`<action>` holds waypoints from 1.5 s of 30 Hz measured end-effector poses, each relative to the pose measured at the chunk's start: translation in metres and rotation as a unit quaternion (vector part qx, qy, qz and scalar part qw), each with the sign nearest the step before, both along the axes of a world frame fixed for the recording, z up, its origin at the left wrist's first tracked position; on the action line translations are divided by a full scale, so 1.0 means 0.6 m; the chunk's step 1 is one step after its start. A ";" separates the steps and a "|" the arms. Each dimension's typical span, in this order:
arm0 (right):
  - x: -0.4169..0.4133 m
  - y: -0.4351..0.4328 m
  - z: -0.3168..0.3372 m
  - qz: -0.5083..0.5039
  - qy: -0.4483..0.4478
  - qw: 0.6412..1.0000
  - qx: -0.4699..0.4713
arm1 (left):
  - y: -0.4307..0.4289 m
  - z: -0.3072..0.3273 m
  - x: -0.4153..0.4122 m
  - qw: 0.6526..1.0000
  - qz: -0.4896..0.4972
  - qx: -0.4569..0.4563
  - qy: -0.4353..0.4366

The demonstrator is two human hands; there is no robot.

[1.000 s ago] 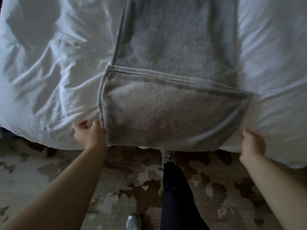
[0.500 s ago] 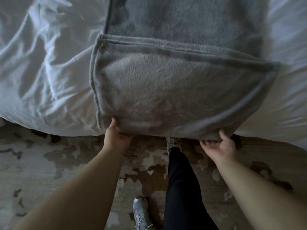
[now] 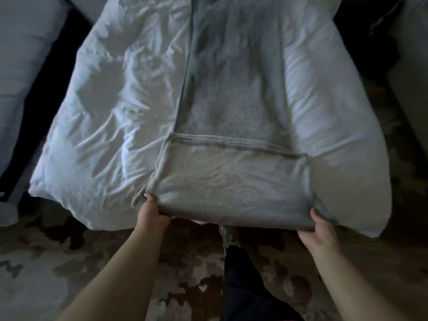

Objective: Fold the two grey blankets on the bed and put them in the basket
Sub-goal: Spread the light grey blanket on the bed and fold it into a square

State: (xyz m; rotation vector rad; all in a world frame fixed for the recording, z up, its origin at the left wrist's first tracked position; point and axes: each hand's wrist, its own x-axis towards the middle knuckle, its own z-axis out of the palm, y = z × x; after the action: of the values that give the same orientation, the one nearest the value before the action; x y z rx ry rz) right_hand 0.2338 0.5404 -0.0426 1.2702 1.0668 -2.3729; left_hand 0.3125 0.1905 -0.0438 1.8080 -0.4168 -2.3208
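Observation:
A grey blanket (image 3: pixel 234 105) lies lengthwise down the middle of the white bed (image 3: pixel 111 117). Its near end is folded back over itself into a flap (image 3: pixel 231 177) with a stitched hem across the top. My left hand (image 3: pixel 150 212) grips the flap's near left corner, thumb on top. My right hand (image 3: pixel 322 225) grips the near right corner, fingers under the fabric. The near fold is lifted a little off the bed's edge. No second blanket and no basket are in view.
A patterned brown and cream rug (image 3: pixel 69 262) covers the floor in front of the bed. My dark trouser leg (image 3: pixel 245 286) stands between my arms. Pale furniture (image 3: pixel 20 66) sits at the far left, a dark gap beside it.
Both hands have moved from beside the bed's edge onto the flap's near corners and taken hold. The near fold has lifted and the view has pulled back from the bed.

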 end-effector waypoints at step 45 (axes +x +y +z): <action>0.269 0.067 0.167 -0.177 -0.070 0.980 -0.050 | 0.082 0.159 0.241 0.991 0.105 0.040 0.072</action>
State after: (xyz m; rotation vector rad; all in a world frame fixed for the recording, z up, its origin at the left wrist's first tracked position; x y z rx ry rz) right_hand 0.3954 0.5807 0.0579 1.6781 0.7172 -2.4979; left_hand 0.4569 0.2397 0.0516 1.6169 -0.1078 -2.3290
